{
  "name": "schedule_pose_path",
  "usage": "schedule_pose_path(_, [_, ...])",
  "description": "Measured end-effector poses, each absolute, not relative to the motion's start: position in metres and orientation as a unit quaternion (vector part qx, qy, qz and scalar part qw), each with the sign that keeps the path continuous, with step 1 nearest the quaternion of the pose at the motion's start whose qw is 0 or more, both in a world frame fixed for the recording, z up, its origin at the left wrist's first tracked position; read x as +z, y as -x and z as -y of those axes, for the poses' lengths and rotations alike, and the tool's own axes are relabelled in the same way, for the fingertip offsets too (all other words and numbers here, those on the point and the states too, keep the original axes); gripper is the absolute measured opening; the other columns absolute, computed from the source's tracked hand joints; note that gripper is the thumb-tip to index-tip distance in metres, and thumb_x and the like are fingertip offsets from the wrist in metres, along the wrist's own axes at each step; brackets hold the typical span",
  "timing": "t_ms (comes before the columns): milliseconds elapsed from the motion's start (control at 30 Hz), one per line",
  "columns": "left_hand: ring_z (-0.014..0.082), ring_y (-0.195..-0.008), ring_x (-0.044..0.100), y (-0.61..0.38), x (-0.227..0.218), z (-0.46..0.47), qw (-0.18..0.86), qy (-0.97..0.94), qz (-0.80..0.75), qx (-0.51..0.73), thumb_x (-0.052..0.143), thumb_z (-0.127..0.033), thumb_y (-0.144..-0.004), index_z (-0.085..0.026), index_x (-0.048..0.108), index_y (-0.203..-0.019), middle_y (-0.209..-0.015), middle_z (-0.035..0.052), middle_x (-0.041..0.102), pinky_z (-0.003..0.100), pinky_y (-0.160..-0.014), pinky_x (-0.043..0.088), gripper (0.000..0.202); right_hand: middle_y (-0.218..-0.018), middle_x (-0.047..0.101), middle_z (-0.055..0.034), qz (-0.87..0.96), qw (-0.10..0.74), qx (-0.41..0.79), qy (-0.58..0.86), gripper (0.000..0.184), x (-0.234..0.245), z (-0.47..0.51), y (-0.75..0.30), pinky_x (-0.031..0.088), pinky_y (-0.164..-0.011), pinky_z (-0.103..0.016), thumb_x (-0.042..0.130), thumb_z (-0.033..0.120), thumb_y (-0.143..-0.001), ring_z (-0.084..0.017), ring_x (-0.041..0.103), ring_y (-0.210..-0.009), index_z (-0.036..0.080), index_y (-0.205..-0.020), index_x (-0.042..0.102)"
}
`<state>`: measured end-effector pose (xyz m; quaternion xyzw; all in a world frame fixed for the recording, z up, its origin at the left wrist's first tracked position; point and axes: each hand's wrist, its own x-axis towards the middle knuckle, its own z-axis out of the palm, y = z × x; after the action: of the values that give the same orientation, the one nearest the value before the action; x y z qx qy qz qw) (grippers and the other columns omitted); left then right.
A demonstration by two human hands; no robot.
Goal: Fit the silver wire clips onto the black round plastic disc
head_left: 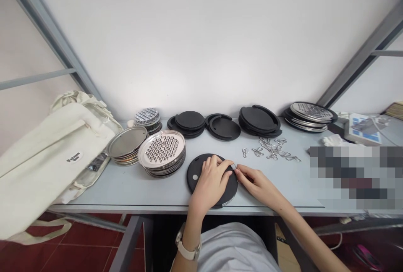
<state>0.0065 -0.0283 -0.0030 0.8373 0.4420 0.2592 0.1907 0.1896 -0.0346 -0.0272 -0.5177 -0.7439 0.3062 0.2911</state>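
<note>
On the table's front part lies a black round plate (231,190), with a metal rim showing at its lower right edge and a light round spot at its left. My left hand (211,179) rests on top of it, fingers bent and pressing it down, thumb and forefinger near its right edge. My right hand (256,183) pinches a small metal clip (233,166) at that edge. Whether the clip is hooked into the plate is hidden by the fingers. Behind my right hand lie several loose wire clips (273,150).
At the left stand a stack of grater discs (162,150), plain metal discs (126,142) and a smaller grater stack (147,116). Black round holders (260,119) line the wall. More graters (311,111) stand at the right. A cream bag (59,146) covers the left end.
</note>
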Motion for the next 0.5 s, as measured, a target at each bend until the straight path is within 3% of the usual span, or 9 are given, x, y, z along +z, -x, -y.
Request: schedule_pose_path(500, [0.0211, -0.102, 0.047, -0.0064, -0.0027, 0.0287, 0.193, -0.835, -0.444, 0.26, 0.041, -0.027, -0.099, -0.029, 0.053, -0.123, -0.105, 0.0044, 0.049, 0.039, -0.093, 0.04, 0.027, -0.062, 0.036, 0.0051, 0.749, 0.295, 0.3, 0.512, 0.035, -0.026, 0.0347, -0.1887, 0.03, -0.055, -0.024, 0.035, 0.038, -0.098, -0.012, 0.036, -0.058, 0.021, -0.068, 0.035])
